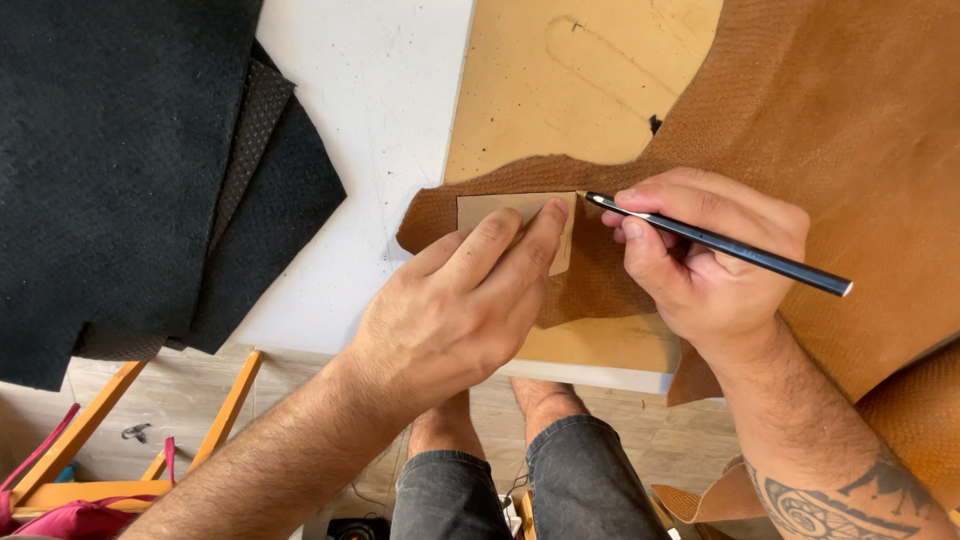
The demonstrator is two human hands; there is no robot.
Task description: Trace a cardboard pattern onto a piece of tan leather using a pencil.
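A large sheet of tan textured leather (pixel 840 110) lies over a pale cutting board (pixel 560 90) on a white table. A small beige card pattern (pixel 490 208) rests on a lobe of the leather near the table's front edge. My left hand (pixel 455 300) presses flat on that pattern with its fingers spread over it. My right hand (pixel 715 255) holds a dark metal pen-like tool (pixel 720 243), with its tip touching the pattern's top right corner.
Dark black leather sheets (pixel 120 150) overlap at the left and hang over the white table (pixel 370 120). More tan leather drapes off the right edge. Below, a wooden trestle (pixel 150 430), pink fabric (pixel 70 515) and my legs stand on a pale floor.
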